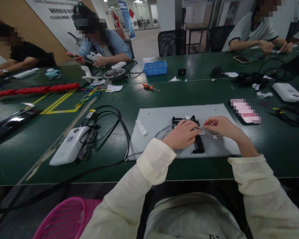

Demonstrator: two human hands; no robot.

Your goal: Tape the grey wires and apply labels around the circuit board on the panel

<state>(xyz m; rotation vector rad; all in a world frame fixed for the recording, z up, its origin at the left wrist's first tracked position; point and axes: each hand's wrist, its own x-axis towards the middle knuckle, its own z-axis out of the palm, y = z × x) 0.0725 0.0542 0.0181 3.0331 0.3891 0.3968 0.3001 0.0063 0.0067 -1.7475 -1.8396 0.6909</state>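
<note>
A black plastic frame (199, 146) lies on a flat grey-white panel (154, 118) before me. My left hand (185, 134) rests over the frame's middle, its fingers bent down and closed onto it, hiding that part. Just to the right, my right hand (221, 127) hovers over the panel with thumb and forefinger pinched together; whatever is between them is too small to name. A small clear strip (201, 132) shows between the two hands. Thin grey wires (163, 131) run leftward from under my left hand. Another pale strip (218, 136) lies below my right wrist.
A white strip (141, 127) lies at the panel's left. Left of it are a white power bank (68, 146) and a looping black cable (121, 122). A phone (245, 113) lies to the right. Beyond are an orange screwdriver (150, 87), a blue basket (154, 68) and people working.
</note>
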